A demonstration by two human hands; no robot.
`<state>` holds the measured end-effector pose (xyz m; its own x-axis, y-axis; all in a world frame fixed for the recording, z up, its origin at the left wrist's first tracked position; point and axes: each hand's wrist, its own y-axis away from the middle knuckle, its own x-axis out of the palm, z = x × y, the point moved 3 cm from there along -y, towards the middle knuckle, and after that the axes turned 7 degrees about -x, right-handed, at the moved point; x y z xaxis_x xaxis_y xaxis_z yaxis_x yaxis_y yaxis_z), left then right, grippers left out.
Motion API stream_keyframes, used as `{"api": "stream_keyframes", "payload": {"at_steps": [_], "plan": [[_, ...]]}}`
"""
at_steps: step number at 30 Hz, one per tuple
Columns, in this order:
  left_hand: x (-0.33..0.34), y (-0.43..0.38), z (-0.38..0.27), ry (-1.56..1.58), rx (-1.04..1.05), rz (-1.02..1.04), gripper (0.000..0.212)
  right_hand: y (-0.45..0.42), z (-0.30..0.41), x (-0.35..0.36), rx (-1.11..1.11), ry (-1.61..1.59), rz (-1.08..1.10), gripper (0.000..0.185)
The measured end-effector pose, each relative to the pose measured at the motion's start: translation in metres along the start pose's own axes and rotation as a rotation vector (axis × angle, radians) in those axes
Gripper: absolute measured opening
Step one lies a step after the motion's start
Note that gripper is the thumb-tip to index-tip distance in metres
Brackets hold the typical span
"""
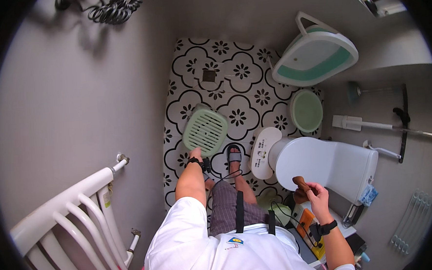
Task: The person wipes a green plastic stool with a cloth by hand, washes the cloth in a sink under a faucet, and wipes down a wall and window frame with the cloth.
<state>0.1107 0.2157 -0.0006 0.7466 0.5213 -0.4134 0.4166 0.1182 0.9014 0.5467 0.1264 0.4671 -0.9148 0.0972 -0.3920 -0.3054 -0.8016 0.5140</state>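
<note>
My left hand (195,153) is at the near edge of a light green slatted plastic stool (205,132) on the patterned floor; the fingers are partly hidden, and whether they grip the rim cannot be told. On the right, my right hand (317,194) pinches a brown piece of cloth (301,184), which hangs in front of the near side of the white toilet (301,160). The cloth is bunched, so its kind cannot be made out.
A white step stool (264,152) stands against the toilet's front. Beyond are a green basin (307,110) and a folded baby bathtub (314,58) leaning on the wall. A floor drain (209,75) lies ahead. A white radiator (73,205) is at left, a storage unit (305,222) at right.
</note>
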Motion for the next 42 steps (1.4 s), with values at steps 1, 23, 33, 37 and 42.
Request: {"api": "stream_keyframes", "payload": {"at_steps": [1,23,33,37,42], "plan": [[-0.002,0.004,-0.006,-0.026,0.011,0.002,0.043,0.003,0.0,0.0,0.013,-0.015,-0.02,0.024],[-0.02,0.657,0.054,-1.531,1.312,1.51,0.032,0.13,0.09,-0.01,-0.445,-0.757,-0.292,0.05],[-0.099,0.667,0.234,-1.687,0.71,1.885,0.026,0.341,-0.053,0.021,-0.045,-0.677,-0.742,0.022],[-0.133,0.673,0.309,-1.924,0.725,1.914,0.022,0.416,-0.097,0.033,-0.054,-0.81,-0.943,0.018],[-0.183,0.66,0.414,-2.084,0.798,1.892,0.026,0.505,-0.153,0.036,-0.195,-0.66,-1.158,0.019]]}}
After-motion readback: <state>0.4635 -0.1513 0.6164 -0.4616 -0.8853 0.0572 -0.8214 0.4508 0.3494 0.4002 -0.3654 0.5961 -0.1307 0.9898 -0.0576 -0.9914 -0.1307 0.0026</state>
